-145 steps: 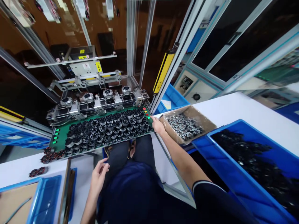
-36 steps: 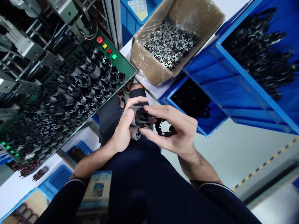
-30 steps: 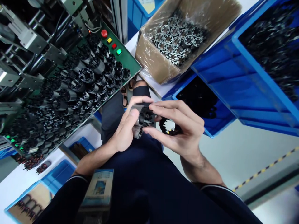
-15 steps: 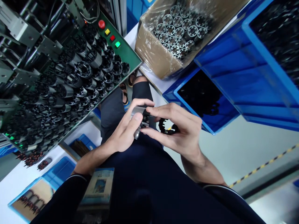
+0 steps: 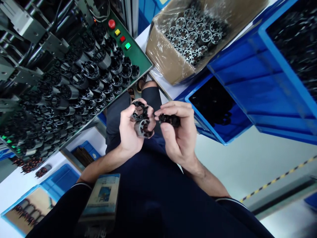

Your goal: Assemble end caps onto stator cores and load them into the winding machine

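Observation:
My left hand (image 5: 131, 132) is closed around two motor stator cores. One stator core (image 5: 140, 110) has a black plastic end ring on the side facing up; just below it, the other stator core (image 5: 144, 128) shows a bare metal end. Close by on the right, my right hand (image 5: 180, 132) pinches a black plastic insulator ring (image 5: 169, 120) between thumb and fingers, apart from the cores. Whether more than one ring is in those fingers I cannot tell.
On the left, a green machine bench (image 5: 138, 61) carries many black-capped cores and lit buttons. A plastic-lined cardboard box (image 5: 163, 62) of bare metal cores stands at the top. Blue bins (image 5: 247, 96) with black parts are at right; a blue tray (image 5: 15, 203) lies lower left.
My right hand has drawn back from the core with the black ring in its fingers. My left hand has turned, so the ends of both cores now face up.

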`<state>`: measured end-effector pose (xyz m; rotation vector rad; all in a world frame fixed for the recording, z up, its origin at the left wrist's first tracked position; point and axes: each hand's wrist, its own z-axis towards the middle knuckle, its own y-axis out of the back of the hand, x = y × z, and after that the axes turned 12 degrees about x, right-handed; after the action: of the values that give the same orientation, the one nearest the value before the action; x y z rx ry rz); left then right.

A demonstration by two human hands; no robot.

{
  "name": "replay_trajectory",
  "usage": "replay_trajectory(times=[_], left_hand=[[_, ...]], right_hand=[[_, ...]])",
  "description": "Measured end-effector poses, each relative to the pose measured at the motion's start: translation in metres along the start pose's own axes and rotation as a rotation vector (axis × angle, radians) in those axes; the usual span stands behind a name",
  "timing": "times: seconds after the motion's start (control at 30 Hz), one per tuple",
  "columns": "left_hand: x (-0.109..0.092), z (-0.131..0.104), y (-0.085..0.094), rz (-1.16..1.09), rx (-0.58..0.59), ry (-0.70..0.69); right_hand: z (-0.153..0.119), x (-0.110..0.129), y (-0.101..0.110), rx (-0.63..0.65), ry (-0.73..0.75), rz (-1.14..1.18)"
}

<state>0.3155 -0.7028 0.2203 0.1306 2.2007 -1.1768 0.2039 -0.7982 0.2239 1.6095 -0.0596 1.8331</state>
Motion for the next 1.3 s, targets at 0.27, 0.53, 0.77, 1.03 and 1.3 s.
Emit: replay_trajectory(times=[0.27,0.53,0.77,1.03,1.3], left_hand=[[0.003,0.002,-0.016,0.029,-0.119,-0.311],[-0.003,0.004,-0.019,0.052,-0.127,-0.379],[-0.001,-0.002,-0.017,0.019,-0.089,-0.348],[0.004,-0.003,-0.018,0.058,-0.086,-0.311],[0.006,-0.009,-0.005,0.128,-0.069,-0.294]], right_hand=[[-0.011,-0.024,-0.048,-0.128,0.102,0.26],[-0.01,-0.029,-0.008,0.042,0.165,0.154],[-0.014,-0.029,-0.008,0.011,0.091,0.231],[-0.013,-0.023,-0.007,0.002,0.02,0.205],[-0.017,-0.02,0.002,0.118,-0.006,0.189]])
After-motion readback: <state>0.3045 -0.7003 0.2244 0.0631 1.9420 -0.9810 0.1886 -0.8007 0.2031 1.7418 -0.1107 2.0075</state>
